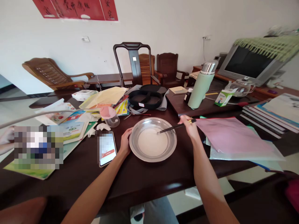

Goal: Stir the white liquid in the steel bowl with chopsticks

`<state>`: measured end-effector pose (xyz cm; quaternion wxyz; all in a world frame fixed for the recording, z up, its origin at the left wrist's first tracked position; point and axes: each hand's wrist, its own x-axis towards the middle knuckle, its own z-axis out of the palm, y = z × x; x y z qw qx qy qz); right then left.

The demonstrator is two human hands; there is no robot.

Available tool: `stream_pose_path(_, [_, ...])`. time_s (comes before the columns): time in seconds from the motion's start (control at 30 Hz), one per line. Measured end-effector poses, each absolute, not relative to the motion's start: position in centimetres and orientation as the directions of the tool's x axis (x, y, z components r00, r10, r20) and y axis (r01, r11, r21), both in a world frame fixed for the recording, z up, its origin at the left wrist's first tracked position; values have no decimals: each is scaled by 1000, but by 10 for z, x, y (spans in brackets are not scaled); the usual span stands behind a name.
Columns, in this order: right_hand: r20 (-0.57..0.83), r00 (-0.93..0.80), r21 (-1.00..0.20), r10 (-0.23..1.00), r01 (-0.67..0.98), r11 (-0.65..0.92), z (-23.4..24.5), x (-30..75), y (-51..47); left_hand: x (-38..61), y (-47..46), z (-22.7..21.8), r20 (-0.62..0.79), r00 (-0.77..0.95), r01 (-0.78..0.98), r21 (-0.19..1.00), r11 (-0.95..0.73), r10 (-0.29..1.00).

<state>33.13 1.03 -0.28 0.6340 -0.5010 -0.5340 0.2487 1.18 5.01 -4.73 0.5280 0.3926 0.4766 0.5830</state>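
A round stainless steel basin (133, 151) sits on the dark table with a smooth whitish mixture (151, 145) inside. My left hand (126, 141) grips its left rim, fingers on the outer side and partly hidden. In my right hand (189, 126) is a pair of dark chopsticks (174, 127), held closed around the upper part. Their tips dip into the mixture near the middle of the basin. Just left of my left hand lies a phone (107, 154) with a lit screen. Crumpled white tissue (103, 127) rests above the phone.
A pink-lidded clear cup (112, 116), a black case (146, 99) and papers (109, 95) lie beyond the basin. A green thermos (201, 87) stands at the far right. Pink plastic folders (233, 133) lie beside my right forearm. Another person's hand (7, 140) shows at left.
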Motion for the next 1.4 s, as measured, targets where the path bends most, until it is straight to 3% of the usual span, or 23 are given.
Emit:
stream_pose_path(0.07, [427, 309, -904, 850, 159, 396, -4, 339, 8, 12, 50, -48, -45, -134, -239, 971, 11, 990])
stream_pose_path(0.2, [348, -5, -932, 937, 110, 346, -2, 322, 9, 11, 51, -49, -36, -127, -243, 970, 5, 991])
stream_pose_path(0.27, [331, -60, -930, 942, 146, 336, -2, 313, 12, 11, 51, -49, -34, -122, -247, 969, 3, 992])
stream_pose_path(0.43, [397, 298, -916, 868, 190, 354, -5, 330, 13, 11, 51, -50, -40, -112, -254, 967, 10, 993])
stream_pose_path(0.47, [400, 303, -916, 865, 162, 367, -6, 334, 12, 11, 51, -50, -40, -112, -252, 968, 10, 993])
stream_pose_path(0.57, [391, 130, -919, 911, 104, 380, -5, 330, 9, 11, 51, -49, -28, -114, -247, 969, -1, 993])
stream_pose_path(0.67, [347, -46, -925, 937, 149, 350, -3, 314, 11, 11, 50, -48, -32, -117, -254, 967, 2, 993])
stream_pose_path(0.73, [361, 32, -917, 932, 196, 349, -3, 314, 14, 12, 50, -48, -51, -118, -268, 963, 18, 992])
stream_pose_path(0.8, [394, 234, -911, 889, 230, 343, -5, 323, 14, 13, 50, -47, -61, -116, -277, 960, 26, 991])
stream_pose_path(0.87, [411, 334, -911, 848, 191, 366, -7, 333, 12, 13, 50, -47, -55, -118, -275, 961, 21, 992])
stream_pose_path(1.07, [358, 16, -928, 933, 119, 354, -5, 311, 13, 11, 51, -50, -43, -109, -251, 968, 15, 993])
stream_pose_path(1.13, [343, 35, -928, 939, 165, 333, -5, 305, 15, 10, 52, -51, -38, -100, -235, 972, 13, 994])
stream_pose_path(1.27, [408, 297, -911, 864, 203, 360, -6, 323, 13, 10, 52, -53, -29, -93, -221, 975, 8, 995])
stream_pose_path(1.33, [409, 256, -912, 876, 143, 385, -6, 330, 10, 10, 52, -53, -26, -93, -228, 974, 4, 995])
stream_pose_path(1.4, [386, 110, -921, 916, 108, 375, -5, 325, 10, 10, 51, -52, -27, -100, -239, 971, 2, 995])
